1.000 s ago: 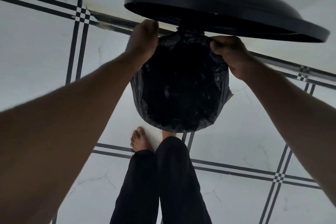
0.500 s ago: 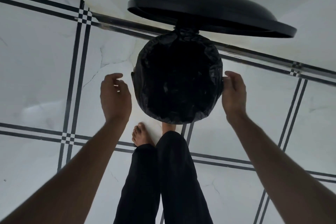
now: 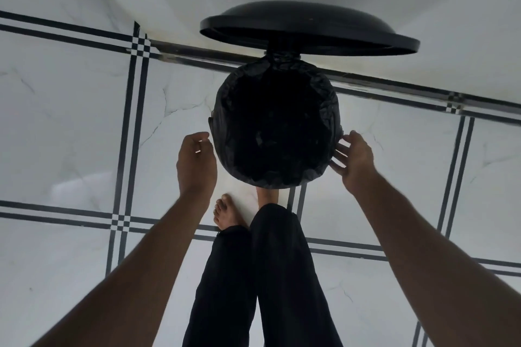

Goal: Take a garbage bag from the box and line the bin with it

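Garbage bag (image 3: 276, 132) folded over bin rim; lid (image 3: 310, 28) raised. Left grip (image 3: 196, 162) loosely curled, empty; right grip (image 3: 353, 160) spread, fingertips against bag, apparently smoothing.

Raised lid (image 3: 310, 28) blocks far side of bin (image 3: 276, 127); bare floor (image 3: 70, 127) open left, right.

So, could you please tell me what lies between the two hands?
In the head view, the bag-lined bin sits between the left hand and right hand.
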{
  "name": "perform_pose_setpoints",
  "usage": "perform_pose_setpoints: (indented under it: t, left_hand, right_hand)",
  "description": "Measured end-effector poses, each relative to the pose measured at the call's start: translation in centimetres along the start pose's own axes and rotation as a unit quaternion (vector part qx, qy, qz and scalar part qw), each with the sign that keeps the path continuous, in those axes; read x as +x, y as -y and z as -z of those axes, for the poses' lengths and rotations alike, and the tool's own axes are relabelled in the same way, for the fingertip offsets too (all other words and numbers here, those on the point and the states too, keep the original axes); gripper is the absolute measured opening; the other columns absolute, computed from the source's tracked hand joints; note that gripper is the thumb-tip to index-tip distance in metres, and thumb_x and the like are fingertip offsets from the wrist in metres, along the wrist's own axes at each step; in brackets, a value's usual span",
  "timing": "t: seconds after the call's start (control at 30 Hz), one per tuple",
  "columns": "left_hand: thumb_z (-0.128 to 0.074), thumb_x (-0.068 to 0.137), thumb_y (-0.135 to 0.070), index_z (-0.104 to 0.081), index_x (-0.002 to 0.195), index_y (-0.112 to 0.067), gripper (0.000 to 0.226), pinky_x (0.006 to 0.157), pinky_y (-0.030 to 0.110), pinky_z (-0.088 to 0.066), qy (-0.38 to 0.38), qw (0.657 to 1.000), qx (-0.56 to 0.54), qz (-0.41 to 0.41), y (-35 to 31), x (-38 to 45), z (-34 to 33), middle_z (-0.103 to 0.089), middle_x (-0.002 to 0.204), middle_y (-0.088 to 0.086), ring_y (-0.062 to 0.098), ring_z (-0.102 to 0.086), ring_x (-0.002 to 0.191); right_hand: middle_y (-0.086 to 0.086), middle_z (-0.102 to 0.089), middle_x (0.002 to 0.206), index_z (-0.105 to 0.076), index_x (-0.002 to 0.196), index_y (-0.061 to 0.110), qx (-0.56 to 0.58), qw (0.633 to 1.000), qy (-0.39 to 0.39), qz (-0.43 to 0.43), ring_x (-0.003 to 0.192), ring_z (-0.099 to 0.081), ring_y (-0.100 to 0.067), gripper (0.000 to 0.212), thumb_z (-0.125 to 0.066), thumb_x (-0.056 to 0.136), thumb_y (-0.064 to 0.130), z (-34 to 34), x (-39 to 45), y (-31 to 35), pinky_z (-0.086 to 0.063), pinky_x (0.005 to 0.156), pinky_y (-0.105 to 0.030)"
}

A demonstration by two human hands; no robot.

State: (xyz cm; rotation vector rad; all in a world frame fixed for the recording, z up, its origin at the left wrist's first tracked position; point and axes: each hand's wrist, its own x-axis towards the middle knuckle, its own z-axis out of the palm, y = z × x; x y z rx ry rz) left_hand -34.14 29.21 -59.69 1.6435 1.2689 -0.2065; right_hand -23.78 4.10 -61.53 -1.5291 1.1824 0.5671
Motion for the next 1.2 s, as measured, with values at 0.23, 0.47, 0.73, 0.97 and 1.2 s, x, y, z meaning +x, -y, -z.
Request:
perform_pose_setpoints:
  t: [0.23,0.47,0.73,0.97,1.2]
  left_hand:
    - [-0.037,0.100,-0.036,-0.049,0.131,-0.032,0.034,0.091,0.048,-0.056,-0.050,0.982,-0.021,-0.179,-6.3,-2.5,2.1,-0.058,0.114,-0.001,0.021,-0.063,0.102]
    - [-0.035,0.104,-0.025,-0.059,0.127,-0.012,0.036,0.097,0.007,-0.039,-0.027,0.934,-0.013,-0.357,-14.3,-4.9,1.1,-0.046,0.132,0.016,-0.014,-0.041,0.109]
    - [-0.045,0.099,-0.016,-0.054,0.122,-0.008,0.026,0.092,-0.001,-0.034,-0.064,0.950,0.018,-0.304,-6.1,-7.9,-1.5,-0.047,0.132,0.012,0.007,-0.048,0.114]
    - [-0.042,0.104,-0.032,-0.042,0.141,-0.010,0.043,0.098,0.003,-0.031,0.015,0.983,0.050,-0.174,2.9,-7.7,-3.4,-0.029,0.155,0.012,0.017,-0.033,0.137]
    - [-0.043,0.103,-0.041,-0.043,0.143,-0.018,0.046,0.103,0.038,-0.041,0.061,0.980,0.167,-0.093,2.9,-8.3,-1.0,-0.039,0.152,0.005,0.024,-0.049,0.131]
  right_hand:
    - [0.016,-0.055,0.103,-0.044,0.137,0.034,-0.039,0.950,-0.036,0.309,0.098,-0.058,-0.013,0.038,-0.036,0.100,0.041,0.8,-5.3,5.7,-0.050,0.092,-0.033]
    - [0.004,-0.060,0.113,-0.065,0.118,0.015,-0.197,0.834,0.040,0.514,0.113,-0.053,-0.015,0.043,-0.031,0.102,0.038,1.0,-11.0,11.2,-0.043,0.102,-0.037]
    - [0.013,-0.055,0.090,-0.059,0.094,0.020,-0.165,0.893,0.014,0.419,0.089,-0.051,0.005,0.016,-0.045,0.102,0.021,2.4,-11.1,1.2,-0.042,0.081,-0.012]
    - [-0.001,-0.056,0.104,-0.061,0.104,0.014,-0.232,0.906,0.086,0.344,0.101,-0.054,-0.018,0.028,-0.047,0.096,0.037,1.6,-6.6,-7.2,-0.045,0.083,-0.020]
    - [-0.003,-0.045,0.143,-0.048,0.141,0.016,-0.355,0.881,0.132,0.283,0.108,-0.042,-0.004,0.044,-0.052,0.100,0.031,3.6,-8.6,-6.2,-0.030,0.092,-0.018]
